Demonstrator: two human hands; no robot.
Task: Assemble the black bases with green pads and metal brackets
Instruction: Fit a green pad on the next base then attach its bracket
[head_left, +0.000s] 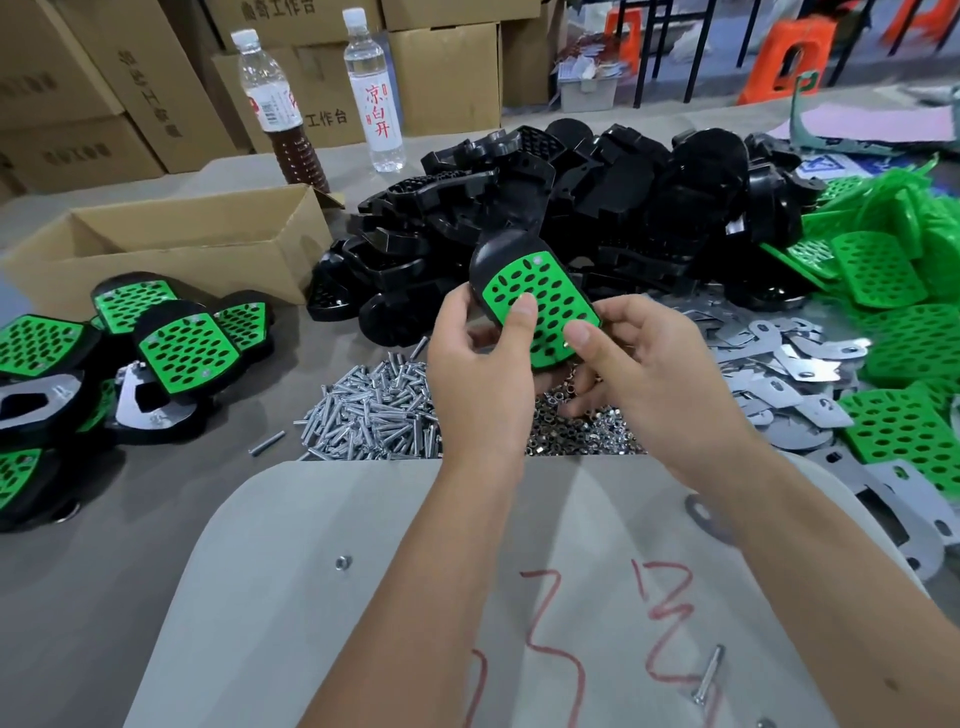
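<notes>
I hold one black base with a perforated green pad (540, 296) on top, raised above the table's middle. My left hand (480, 364) grips its left edge, thumb pressed on the pad. My right hand (639, 364) grips its lower right corner, thumb on the pad, fingers curled beneath. Under my hands lie a heap of silver screws (374, 410) and a heap of nuts (576, 431). A pile of bare black bases (597, 208) fills the back. Loose green pads (893, 312) and flat metal brackets (779, 364) lie at the right.
Several finished assemblies (171, 348) lie at the left beside an open cardboard box (171, 244). Two bottles (374, 93) stand behind, in front of stacked cartons. A pale board (363, 571) with red writing lies nearest me, carrying a loose nut and a screw (707, 675).
</notes>
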